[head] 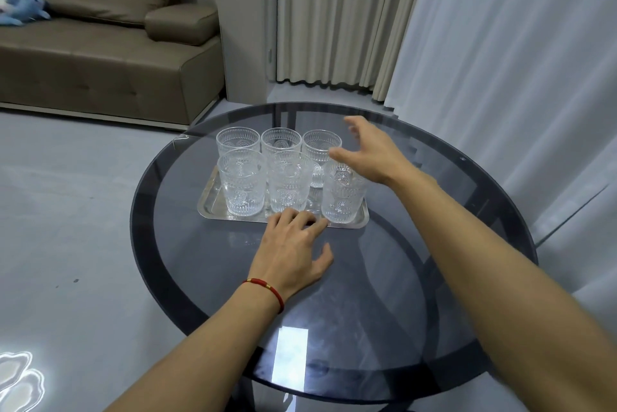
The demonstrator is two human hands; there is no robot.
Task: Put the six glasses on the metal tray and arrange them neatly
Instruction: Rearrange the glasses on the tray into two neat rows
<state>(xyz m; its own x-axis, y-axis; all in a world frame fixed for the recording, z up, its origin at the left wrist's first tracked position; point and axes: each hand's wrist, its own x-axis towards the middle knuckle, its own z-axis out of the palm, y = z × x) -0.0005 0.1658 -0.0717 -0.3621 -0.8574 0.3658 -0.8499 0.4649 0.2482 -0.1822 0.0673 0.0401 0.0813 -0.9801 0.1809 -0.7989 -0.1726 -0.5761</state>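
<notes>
Several clear patterned glasses stand upright in two rows on the metal tray [213, 208]. The back row runs from the left glass [237, 141] to the right one [321, 144]. The front row has a left glass [243, 183], a middle glass [289, 183] and a right glass [344, 198] near the tray's right end. My left hand [293, 244] lies flat on the table, fingertips touching the tray's front rim, holding nothing. My right hand [370, 151] hovers above the front right glass, fingers spread and empty.
The tray sits on a round dark glass table [434, 244]. A brown sofa [100, 54] with a blue soft toy [23, 9] stands at the back left. Curtains [467, 44] hang behind and to the right. Grey floor surrounds the table.
</notes>
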